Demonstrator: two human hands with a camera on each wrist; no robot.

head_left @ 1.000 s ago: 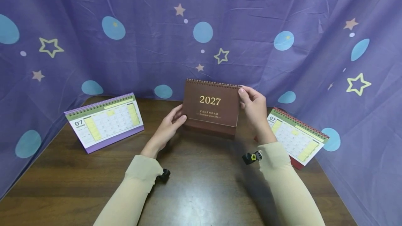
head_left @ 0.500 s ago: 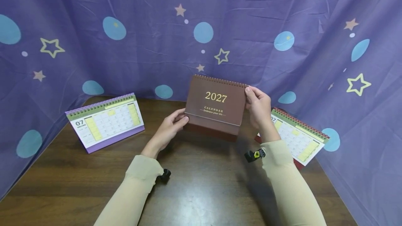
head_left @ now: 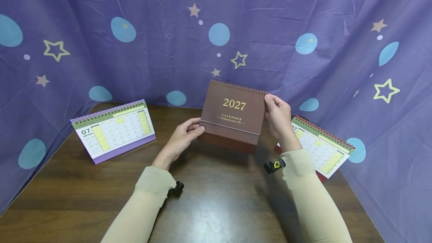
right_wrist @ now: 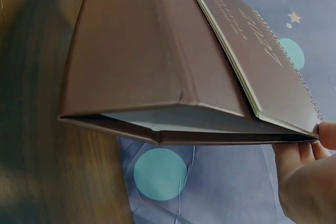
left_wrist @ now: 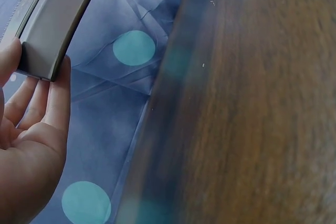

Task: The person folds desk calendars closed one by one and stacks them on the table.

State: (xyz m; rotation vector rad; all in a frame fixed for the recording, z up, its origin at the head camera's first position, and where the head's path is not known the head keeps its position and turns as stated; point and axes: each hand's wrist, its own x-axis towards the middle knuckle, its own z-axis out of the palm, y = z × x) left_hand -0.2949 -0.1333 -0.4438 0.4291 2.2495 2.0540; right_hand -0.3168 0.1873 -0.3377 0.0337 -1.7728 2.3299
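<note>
Both hands hold a brown desk calendar (head_left: 233,111) lettered "2027" in gold, spiral-bound along its top edge and tilted back. At its lower left side my left hand (head_left: 182,136) grips the edge, thumb in front and fingers behind. My right hand (head_left: 278,117) pinches the top right corner by the spiral. Seen in the right wrist view, the calendar's stand (right_wrist: 131,51) is folded into a hollow wedge with a pale inside. The left wrist view shows the brown lower corner (left_wrist: 50,51) between the left thumb and fingers.
On the left of the wooden table (head_left: 202,205) stands a purple desk calendar (head_left: 118,132) showing month 07. A red desk calendar (head_left: 320,147) stands at the right, partly behind the right forearm. A purple curtain (head_left: 168,40) hangs around the back and sides.
The brown calendar has moved a little right and up and now tilts further back, its lower band showing more. The right hand moved right with it; the left hand shifted only slightly.
</note>
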